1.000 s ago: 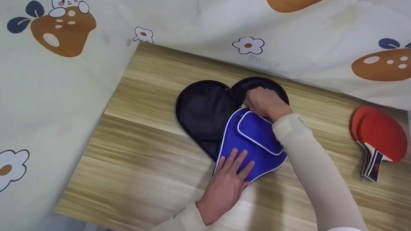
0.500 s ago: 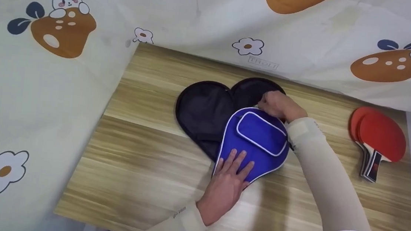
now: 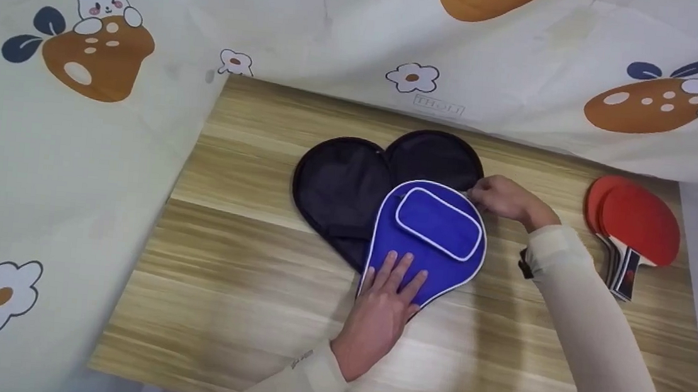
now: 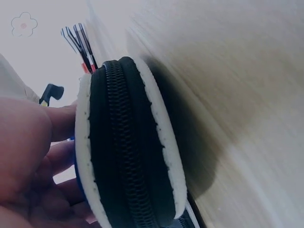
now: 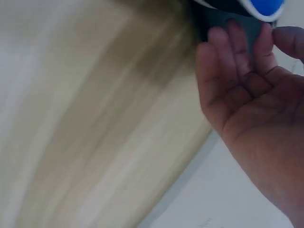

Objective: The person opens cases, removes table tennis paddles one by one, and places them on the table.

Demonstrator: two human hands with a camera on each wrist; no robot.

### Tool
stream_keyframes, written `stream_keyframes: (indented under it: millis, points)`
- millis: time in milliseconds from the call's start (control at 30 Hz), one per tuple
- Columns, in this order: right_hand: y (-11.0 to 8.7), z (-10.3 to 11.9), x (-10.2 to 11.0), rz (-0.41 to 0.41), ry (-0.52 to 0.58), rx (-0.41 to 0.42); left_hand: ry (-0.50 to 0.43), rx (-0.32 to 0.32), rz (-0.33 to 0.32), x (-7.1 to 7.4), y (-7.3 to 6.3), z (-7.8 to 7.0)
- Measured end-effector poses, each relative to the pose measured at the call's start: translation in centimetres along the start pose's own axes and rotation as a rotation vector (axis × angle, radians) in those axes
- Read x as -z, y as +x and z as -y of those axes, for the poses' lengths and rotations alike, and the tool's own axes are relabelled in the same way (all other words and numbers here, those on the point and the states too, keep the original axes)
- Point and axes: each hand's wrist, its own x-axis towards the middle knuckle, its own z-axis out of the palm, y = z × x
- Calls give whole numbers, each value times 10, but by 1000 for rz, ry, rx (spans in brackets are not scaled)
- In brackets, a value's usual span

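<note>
A blue table tennis bat case (image 3: 440,270) with white piping and a small front pocket (image 3: 439,223) lies on the table. My left hand (image 3: 379,322) rests on its narrow lower part, fingers spread. In the left wrist view, a black zipper (image 4: 122,133) runs along the case's side, closed where it shows. At the case's upper right edge, my right hand (image 3: 507,198) pinches what looks like the zipper pull between thumb and forefinger. Its other fingers curve loosely in the right wrist view. Two black cases (image 3: 343,186) lie partly beneath the blue one.
Several red table tennis bats (image 3: 640,224) lie stacked at the table's right side, handles toward me. A patterned cloth (image 3: 337,37) hangs behind and left of the wooden table (image 3: 222,273).
My right hand has moved right and downward around the case's top edge, from its top left to its upper right. My left hand has stayed on the case.
</note>
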Motion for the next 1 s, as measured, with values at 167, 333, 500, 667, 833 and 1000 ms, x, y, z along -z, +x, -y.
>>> stream_keyframes:
  millis: [167,333,500,667,833,1000]
  points:
    - [-10,-11,-6,-2,103,-5,-17,14,9,0,0,-1]
    - [-22,-24,-10,22,243,-22,-24,21,-14,-2,-1,-1]
    - [-42,-42,-16,59,378,-40,0,12,-59,-4,-1,-1]
    - [-64,-53,-27,113,427,-63,10,7,-72,-3,0,-1]
    - [-71,-55,-37,114,465,-101,17,14,-64,-3,0,-1]
    - [-71,-54,-46,75,421,-101,18,14,-49,-3,0,-4]
